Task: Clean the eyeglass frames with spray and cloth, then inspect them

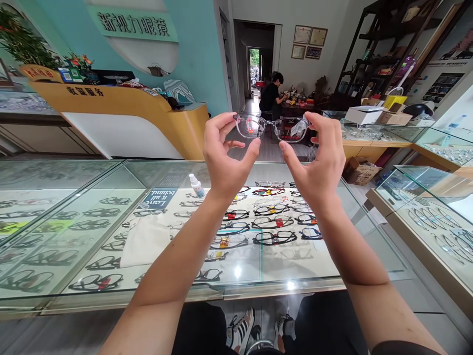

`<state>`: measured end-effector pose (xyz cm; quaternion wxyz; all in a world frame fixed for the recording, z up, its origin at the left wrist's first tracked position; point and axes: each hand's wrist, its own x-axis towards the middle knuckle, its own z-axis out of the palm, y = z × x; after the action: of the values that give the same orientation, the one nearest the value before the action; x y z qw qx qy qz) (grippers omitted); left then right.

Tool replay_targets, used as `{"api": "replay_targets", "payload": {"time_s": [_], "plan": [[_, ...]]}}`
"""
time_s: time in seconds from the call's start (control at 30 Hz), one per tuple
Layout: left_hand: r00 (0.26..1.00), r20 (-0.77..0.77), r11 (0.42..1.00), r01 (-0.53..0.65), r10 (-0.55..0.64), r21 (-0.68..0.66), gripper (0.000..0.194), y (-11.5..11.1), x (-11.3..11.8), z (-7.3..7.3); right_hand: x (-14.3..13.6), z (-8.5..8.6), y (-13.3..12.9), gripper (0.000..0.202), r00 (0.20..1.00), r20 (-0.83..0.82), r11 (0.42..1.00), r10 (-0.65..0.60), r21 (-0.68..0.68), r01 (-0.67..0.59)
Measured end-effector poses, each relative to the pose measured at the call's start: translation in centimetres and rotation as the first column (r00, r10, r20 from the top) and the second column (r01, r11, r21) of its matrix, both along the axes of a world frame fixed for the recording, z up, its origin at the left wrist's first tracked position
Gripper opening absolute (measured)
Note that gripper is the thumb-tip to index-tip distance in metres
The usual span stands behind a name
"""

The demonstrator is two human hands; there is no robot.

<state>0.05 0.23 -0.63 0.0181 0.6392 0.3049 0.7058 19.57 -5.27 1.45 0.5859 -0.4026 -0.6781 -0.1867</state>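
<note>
Held up in front of me above the glass counter is a pair of clear-framed eyeglasses [269,123], its lenses facing me with stickers on them. My left hand [231,153] pinches the left end of the frame, thumb below and index finger at the upper corner. At the opposite end, my right hand [320,155] grips the right side in the same way. Below and left of my hands, a small white spray bottle [196,186] stands upright on the counter. A pale cloth [142,244] lies spread on the glass near my left forearm.
Several rows of eyeglasses [275,237] lie inside the glass display counter [236,276]. More showcases [432,217] stand at the right. Behind, a person in black [271,96] sits at a cluttered table. A yellow-and-white service desk [129,118] stands back left. A cardboard box [362,172] sits on the floor.
</note>
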Motion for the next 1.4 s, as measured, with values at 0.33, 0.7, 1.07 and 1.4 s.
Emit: {"api": "replay_targets", "payload": {"time_s": [0.33,0.7,1.07,1.4], "plan": [[0.984,-0.002,0.98,-0.179,0.18,0.082,0.064,-1.7,0.4,0.1,0.7,-0.9,1.3,0.058,0.997,0.008,0.987,0.081,-0.143,-0.079],[0.994,-0.009,0.993,-0.113,0.113,0.019,0.065,-1.5,0.3,0.2,0.5,-0.6,0.9,0.057,0.996,-0.036,0.99,0.076,-0.119,-0.08],[1.0,-0.017,0.995,0.01,-0.012,-0.101,0.059,-0.6,0.0,-0.1,0.1,0.1,-0.2,0.052,0.999,-0.05,1.0,0.001,-0.026,-0.002],[0.995,-0.019,0.994,-0.103,0.102,-0.024,0.06,-1.3,0.3,-0.1,0.9,-0.5,1.0,0.056,0.997,-0.045,0.989,0.064,-0.128,-0.069]]}}
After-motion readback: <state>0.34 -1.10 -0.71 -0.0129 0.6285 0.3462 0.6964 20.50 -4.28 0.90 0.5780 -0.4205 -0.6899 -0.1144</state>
